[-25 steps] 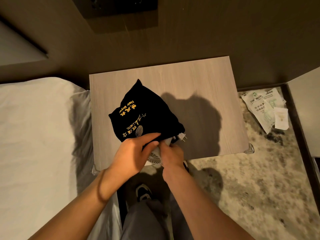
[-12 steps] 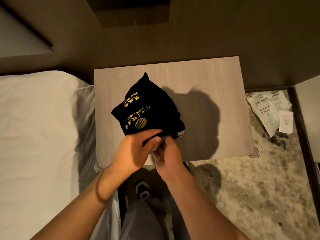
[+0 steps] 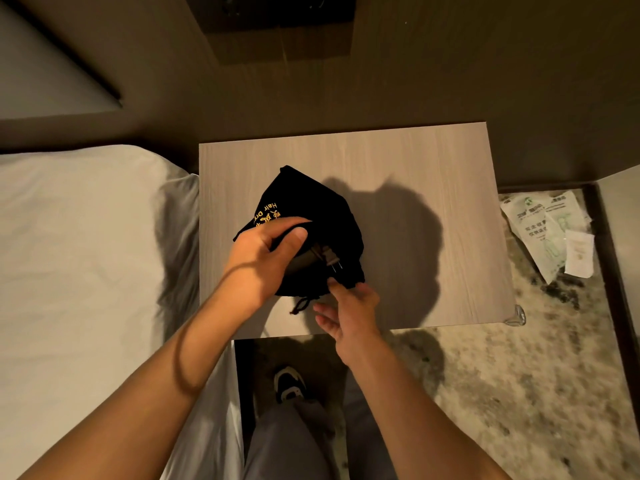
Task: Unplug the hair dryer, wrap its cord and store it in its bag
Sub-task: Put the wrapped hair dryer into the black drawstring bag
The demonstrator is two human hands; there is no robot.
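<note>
A dim room with dark wall panelling frames a pale wood-grain bedside table (image 3: 415,161), which stands between a bed with white sheets (image 3: 79,254) and a mottled grey-and-cream carpet (image 3: 519,393). Near the table's front edge lies a black cloth drawstring bag with yellow lettering (image 3: 304,202); part of the print reads "Hair Dr", and the rest is covered by the left hand (image 3: 263,261). That hand is curled over the bag's near side, thumb and fingers gripping the gathered fabric at the mouth. Inside the opening a dark two-pronged plug (image 3: 329,259) pokes out, its metal pins pointing toward the table's front-right. A dark rounded shape behind it may be the hair dryer's body, but it is too shadowed to be sure, and the cord is hidden within the bag. The right hand (image 3: 349,310) sits at the bag's lower edge, thumb and forefinger pinching the fabric rim while the other fingers hang loosely spread. A short knotted black drawstring end (image 3: 301,304) dangles onto the table just beside it. On the carpet to the right, well apart, lie white plastic packets with green print (image 3: 543,230), text unreadable. Below the table edge show grey trousers and one dark-and-white shoe (image 3: 287,382).
</note>
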